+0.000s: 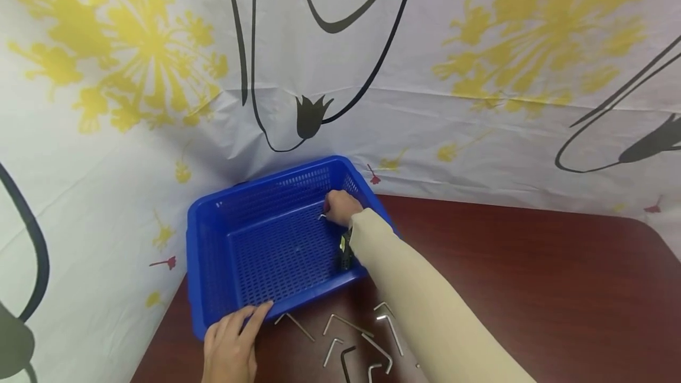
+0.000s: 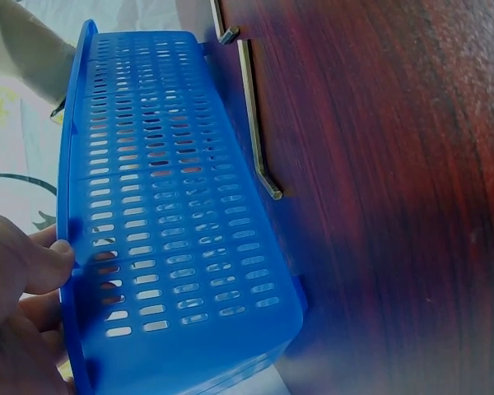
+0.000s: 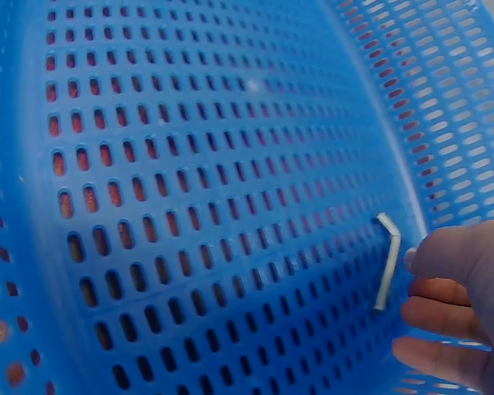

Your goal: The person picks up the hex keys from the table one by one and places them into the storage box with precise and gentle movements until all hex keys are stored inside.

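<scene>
A blue plastic basket (image 1: 194, 265) with perforated walls sits on the table. My left hand (image 1: 232, 338) grips its near rim, thumb outside and fingers over the inner side in the left wrist view. Inside the basket, toward the far right corner, is my right hand (image 1: 341, 208). Its fingers are loosely bent beside a small silver hex key (image 3: 390, 263), which lies on the perforated floor just off the fingertips. In front of the basket, several silver hex keys (image 1: 353, 327) and a black hex key (image 1: 344, 362) lie on the table.
The dark red-brown wooden table (image 1: 532, 276) extends to the right. A white patterned cloth (image 1: 340, 58) hangs behind and to the left, close to the basket. The right sleeve (image 1: 425, 294) passes over the basket's right rim and above some hex keys.
</scene>
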Tool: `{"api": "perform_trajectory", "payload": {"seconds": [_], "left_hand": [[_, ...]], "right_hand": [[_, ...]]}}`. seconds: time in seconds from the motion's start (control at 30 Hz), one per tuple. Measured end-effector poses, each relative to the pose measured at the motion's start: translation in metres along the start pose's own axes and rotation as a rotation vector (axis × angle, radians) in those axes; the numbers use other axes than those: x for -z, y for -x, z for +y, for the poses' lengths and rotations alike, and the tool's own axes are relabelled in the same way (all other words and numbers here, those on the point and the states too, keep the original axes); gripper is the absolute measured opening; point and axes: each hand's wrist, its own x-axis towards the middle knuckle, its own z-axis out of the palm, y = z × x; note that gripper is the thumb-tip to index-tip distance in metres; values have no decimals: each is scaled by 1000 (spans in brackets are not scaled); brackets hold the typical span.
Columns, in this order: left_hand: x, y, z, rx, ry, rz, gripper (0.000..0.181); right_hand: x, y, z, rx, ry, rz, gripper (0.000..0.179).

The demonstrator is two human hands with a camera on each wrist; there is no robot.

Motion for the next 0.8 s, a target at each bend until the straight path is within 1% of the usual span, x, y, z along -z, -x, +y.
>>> {"api": "perform_trajectory", "payload": {"seconds": [0.17, 0.3, 0.5, 0.63, 0.8], "left_hand": [[-5, -1, -4, 22, -6, -20, 61], [-9, -2, -10, 32, -12, -24, 62], [-8, -1, -9, 27, -4, -2, 59], [-7, -2, -6, 28, 10, 16, 59], [-3, -1, -3, 35, 15, 4, 61]], "right_hand": [[7, -2, 0, 15, -28, 61, 12], [13, -1, -2, 56, -51, 62, 14], [30, 21, -7, 79, -62, 70, 15], [41, 34, -6, 90, -45, 77, 16], [46, 52, -2, 123, -36, 82, 17]]}}
